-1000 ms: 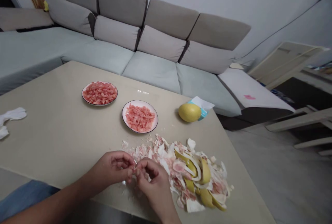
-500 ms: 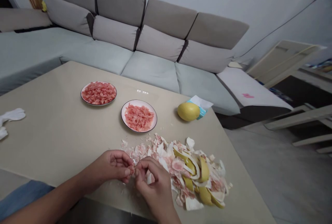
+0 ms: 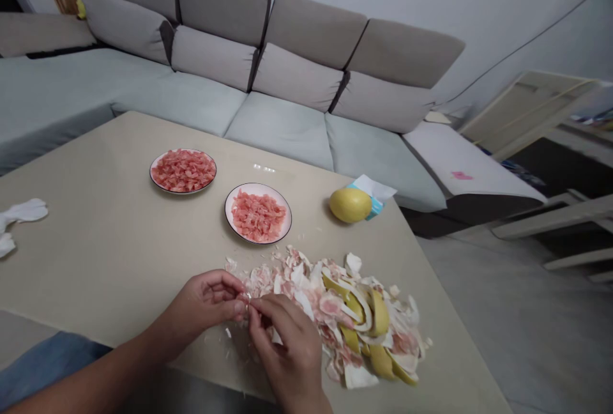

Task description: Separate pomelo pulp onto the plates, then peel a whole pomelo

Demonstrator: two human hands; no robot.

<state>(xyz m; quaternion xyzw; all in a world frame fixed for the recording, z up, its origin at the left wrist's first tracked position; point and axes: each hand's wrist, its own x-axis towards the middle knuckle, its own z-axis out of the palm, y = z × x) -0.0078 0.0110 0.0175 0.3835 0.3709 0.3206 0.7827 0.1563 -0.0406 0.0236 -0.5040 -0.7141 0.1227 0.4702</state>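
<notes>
Near the table's front edge, my left hand (image 3: 211, 299) is closed, its thumb and fingers pinching a small piece of pomelo (image 3: 243, 298) that they mostly cover. My right hand (image 3: 290, 337) meets it fingertip to fingertip, thumb and forefinger pinched at a thin pale bit on the same piece. Right beside and behind my hands spreads a heap of pomelo peel (image 3: 378, 312), white pith and pinkish membrane. Beyond them, a white dark-rimmed plate (image 3: 230, 221) carries pink pomelo flesh (image 3: 258, 216).
A fuller plate (image 3: 152, 177) of pink flesh stands farther left. At the table's right rests a whole yellow pomelo (image 3: 350, 205) against a blue tissue pack (image 3: 376, 206). Crumpled white tissue (image 3: 26, 213) lies at the left edge. A grey sofa (image 3: 282, 126) lines the far side.
The fingertips of both hands have shifted slightly at the piece of pomelo, and a pale bit now shows between them. The plates and the peel heap stay put.
</notes>
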